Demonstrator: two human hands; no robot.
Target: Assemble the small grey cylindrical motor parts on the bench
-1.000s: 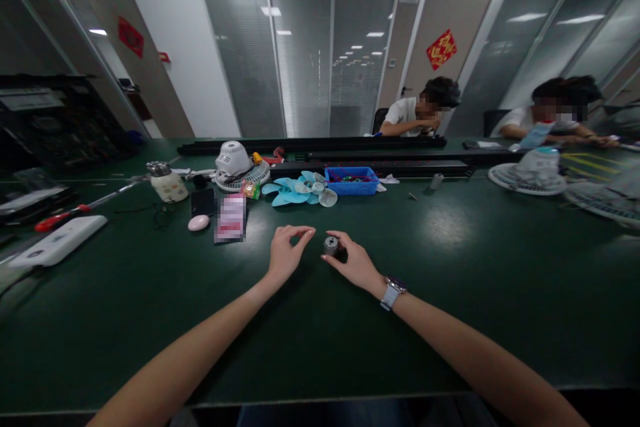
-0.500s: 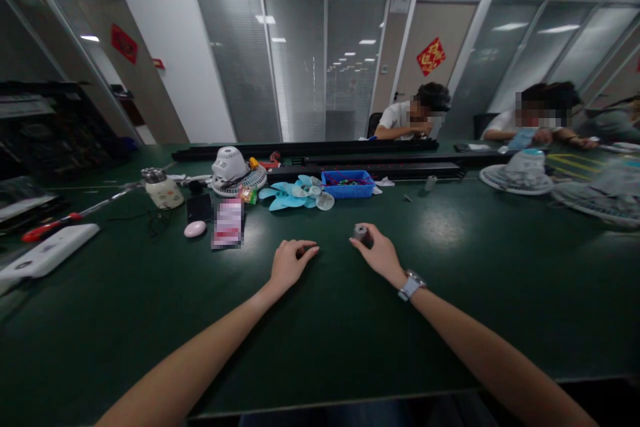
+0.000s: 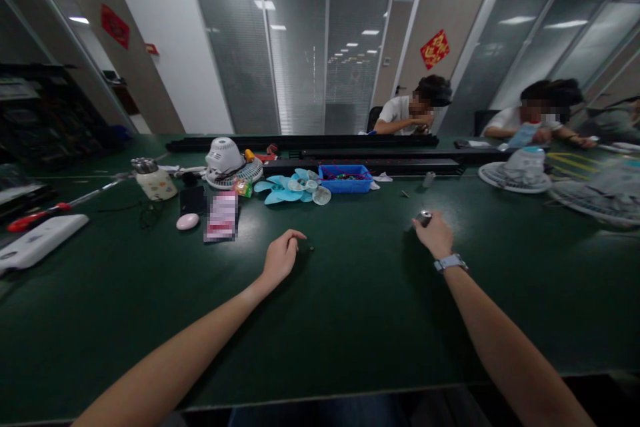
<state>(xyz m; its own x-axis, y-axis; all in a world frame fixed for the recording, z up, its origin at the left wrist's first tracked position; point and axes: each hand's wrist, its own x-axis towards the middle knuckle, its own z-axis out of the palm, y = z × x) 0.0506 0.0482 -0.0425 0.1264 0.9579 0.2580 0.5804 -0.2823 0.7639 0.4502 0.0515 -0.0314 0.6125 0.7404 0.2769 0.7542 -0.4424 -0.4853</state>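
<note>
- From my end of the feed, my right hand [image 3: 438, 235] holds a small metal cylinder [image 3: 425, 216] over the right part of the green table [image 3: 325, 320], its thumb and fingers clamped on the sides, the cylinder's round end facing up.
- My left hand [image 3: 281, 256] is near the middle, empty as far as I can see; its index finger points right, with the thumb a little apart below it and the other fingers curled.
- I see 1 small dark piece [image 3: 311, 249] on the table, just beside my left fingertips.
- Beyond my right hand stands a 2nd cylinder [image 3: 429, 179], with a thin pin [image 3: 405, 194] lying to its left.
- Farther back, a blue basket [image 3: 353, 186] holds red wires and other small items I can't make out; light-blue fan blades [image 3: 273, 191] and clear discs [image 3: 321, 196] lie to its left.
- Left of those I have a white fan housing [image 3: 223, 156], a printed sheet [image 3: 221, 216], a pink oval object [image 3: 187, 221] and a patterned bottle [image 3: 157, 183].
- A white power strip [image 3: 45, 240] lies at far left, near a red handle [image 3: 33, 219].
- Across the table, 2 people in white tops, person [image 3: 397, 113] and person [image 3: 507, 121], lean forward beyond the long black bars [image 3: 300, 142].
</note>
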